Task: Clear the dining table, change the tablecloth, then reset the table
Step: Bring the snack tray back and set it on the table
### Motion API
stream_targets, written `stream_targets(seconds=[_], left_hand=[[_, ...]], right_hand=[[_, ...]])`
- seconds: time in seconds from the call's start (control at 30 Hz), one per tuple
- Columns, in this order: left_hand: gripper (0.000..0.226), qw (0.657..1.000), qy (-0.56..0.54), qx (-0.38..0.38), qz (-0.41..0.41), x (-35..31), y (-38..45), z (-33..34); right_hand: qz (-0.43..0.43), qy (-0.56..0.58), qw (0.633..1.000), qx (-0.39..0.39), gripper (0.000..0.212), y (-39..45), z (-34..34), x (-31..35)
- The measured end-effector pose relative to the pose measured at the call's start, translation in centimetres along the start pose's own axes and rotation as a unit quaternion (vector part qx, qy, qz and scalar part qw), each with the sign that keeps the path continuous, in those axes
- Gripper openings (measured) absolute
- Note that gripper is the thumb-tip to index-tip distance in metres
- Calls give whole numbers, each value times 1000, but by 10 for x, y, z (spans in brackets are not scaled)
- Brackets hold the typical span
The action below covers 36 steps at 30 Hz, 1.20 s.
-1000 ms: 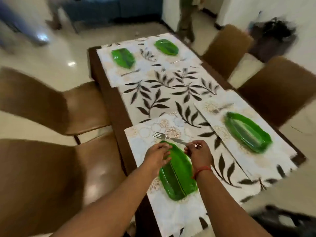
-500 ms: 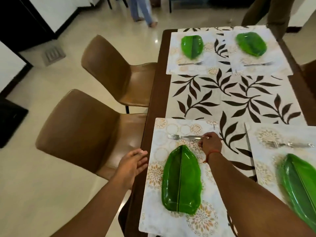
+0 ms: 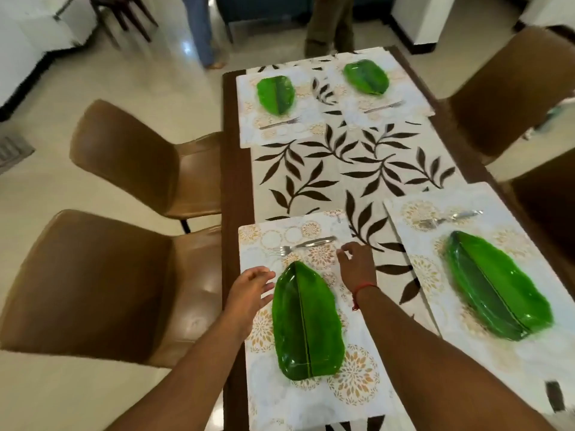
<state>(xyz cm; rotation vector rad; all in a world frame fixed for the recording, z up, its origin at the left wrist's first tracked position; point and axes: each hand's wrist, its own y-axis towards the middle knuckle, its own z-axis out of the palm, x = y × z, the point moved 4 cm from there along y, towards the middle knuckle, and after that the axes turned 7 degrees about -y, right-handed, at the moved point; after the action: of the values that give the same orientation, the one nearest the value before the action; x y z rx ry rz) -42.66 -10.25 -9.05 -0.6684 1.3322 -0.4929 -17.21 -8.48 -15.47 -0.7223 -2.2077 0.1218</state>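
Both hands hovering open, holding nothing, flanking the green leaf-shaped glass plate (image 3: 306, 321): left hand (image 3: 249, 290) beside its left edge; right hand (image 3: 357, 265) nearing the silver fork (image 3: 300, 245) above it.

One table (image 3: 231, 169), under one leaf-patterned tablecloth (image 3: 348, 169). On it lie four placemats (image 3: 311, 396), four green leaf-shaped plates (image 3: 306, 325) and four forks (image 3: 303, 245), one of each at every place. Four brown chairs (image 3: 102, 281) stand around it, two on each side. Two hands (image 3: 249, 290) are over the nearest setting, and two people stand at the far end.
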Motion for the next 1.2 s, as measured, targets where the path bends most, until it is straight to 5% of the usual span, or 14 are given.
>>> stream_targets(seconds=[0.13, 0.33, 0.43, 0.6, 0.67, 0.93, 1.07, 1.2], left_hand=[[17, 984, 148, 88, 53, 5, 10, 33], [34, 874, 362, 279, 165, 34, 4, 71], [59, 724, 516, 388, 243, 53, -35, 73], [104, 427, 632, 491, 420, 91, -93, 44], [104, 335, 637, 508, 473, 115, -108, 37], [93, 93, 596, 578, 550, 209, -233, -27], [102, 14, 580, 608, 543, 255, -279, -102], [105, -27, 576, 634, 516, 295, -313, -189]], right_hand=[[38, -18, 997, -69, 22, -39, -27, -28], [133, -47, 970, -200, 26, -143, -60, -61], [186, -68, 943, -267, 28, -228, -51, -71], [296, -165, 913, -227, 78, -354, -7, -77], [341, -188, 893, -228, 83, -403, 3, -77], [520, -99, 808, -258, 87, -616, 76, -87], [580, -42, 768, -267, 87, -714, 154, -79], [616, -22, 752, -235, 98, -798, 233, -60]])
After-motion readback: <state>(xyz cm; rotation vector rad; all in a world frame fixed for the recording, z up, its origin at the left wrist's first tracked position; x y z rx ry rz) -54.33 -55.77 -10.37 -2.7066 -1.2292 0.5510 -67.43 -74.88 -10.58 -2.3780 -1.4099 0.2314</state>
